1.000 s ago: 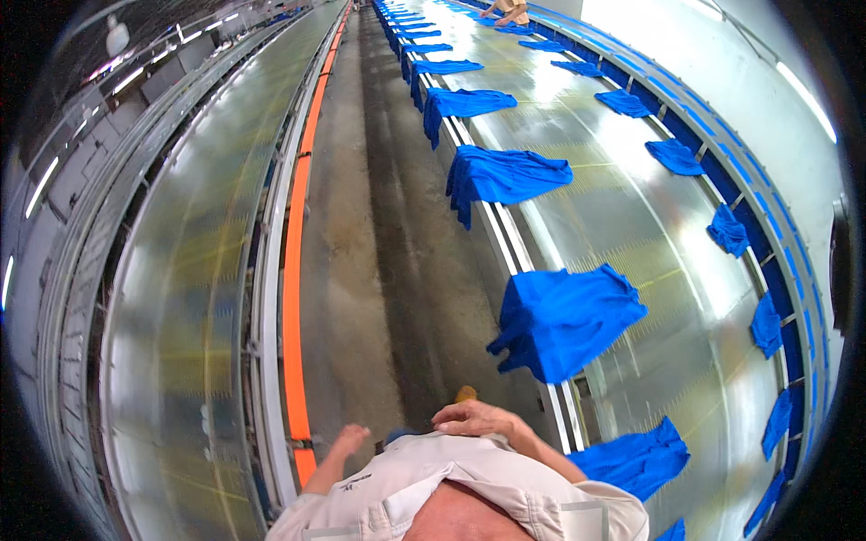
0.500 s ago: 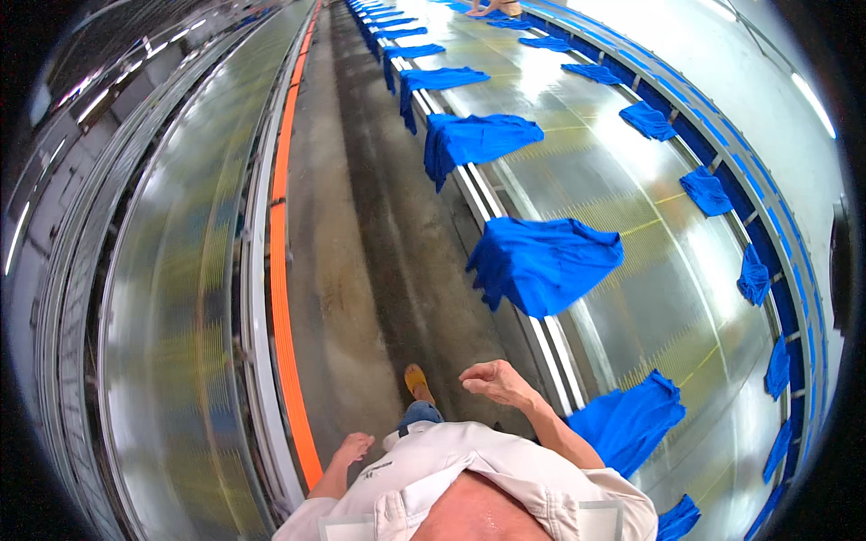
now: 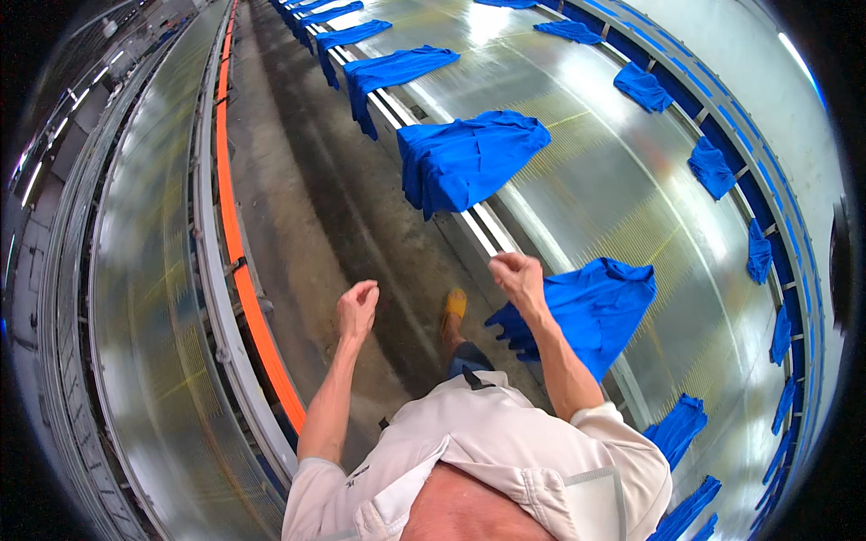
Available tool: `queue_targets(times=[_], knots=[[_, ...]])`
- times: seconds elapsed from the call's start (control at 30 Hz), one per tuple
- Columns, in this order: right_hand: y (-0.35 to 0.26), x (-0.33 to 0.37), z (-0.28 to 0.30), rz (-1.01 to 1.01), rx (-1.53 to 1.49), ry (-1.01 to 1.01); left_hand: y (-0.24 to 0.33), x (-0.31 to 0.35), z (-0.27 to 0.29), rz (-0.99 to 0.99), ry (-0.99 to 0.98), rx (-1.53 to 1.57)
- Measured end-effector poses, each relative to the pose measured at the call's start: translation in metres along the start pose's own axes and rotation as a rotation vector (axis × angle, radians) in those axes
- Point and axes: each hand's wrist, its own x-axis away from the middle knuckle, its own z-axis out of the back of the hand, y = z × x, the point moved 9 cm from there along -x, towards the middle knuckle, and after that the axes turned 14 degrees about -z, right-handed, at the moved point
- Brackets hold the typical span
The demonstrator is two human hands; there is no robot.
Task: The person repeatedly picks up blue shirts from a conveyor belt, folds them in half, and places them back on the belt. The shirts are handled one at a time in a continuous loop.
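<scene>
My left hand (image 3: 358,309) hangs over the aisle floor, its fingers bent and drawn together with nothing seen in them. Over the white edge rails of the long table on my right is my right hand (image 3: 519,278), fingers curled in toward the thumb; it too shows nothing held. The nearest blue cloth (image 3: 600,311), which looks like a garment piece, lies behind my right wrist and forearm, partly drooping over the table edge. Whether my hand touches it cannot be made out. Another blue cloth (image 3: 469,162) drapes over the same edge further ahead.
The glossy long table (image 3: 622,180) carries several blue cloths along both edges. A second long table (image 3: 149,270) runs on my left, with an orange strip (image 3: 236,261) along its side. Between them is a concrete aisle (image 3: 361,216), where my yellow shoe (image 3: 456,302) shows.
I have moved forward along the aisle, so the cloths on the right sit closer. Both hands have risen, the left one most, and the left fingers have drawn together.
</scene>
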Motion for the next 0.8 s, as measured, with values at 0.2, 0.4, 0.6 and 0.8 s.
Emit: queue_targets(times=[0.2,0.4,0.6,0.8], knots=[[-0.056,-0.18,0.002,0.146,0.061,0.367,0.067,-0.192,-0.047,-0.305,0.013,-0.021],[-0.073,-0.288,-0.032,0.093,0.562,0.52,0.111,-0.352,-0.132,-0.531,-0.202,-0.214],[-0.057,-0.29,-0.004,-0.117,-0.058,0.441,0.11,-0.441,-0.232,-0.741,-0.332,-0.365],[-0.027,-0.241,0.018,-0.255,-0.829,0.622,0.078,-0.471,-0.293,-0.754,-0.574,-0.035]])
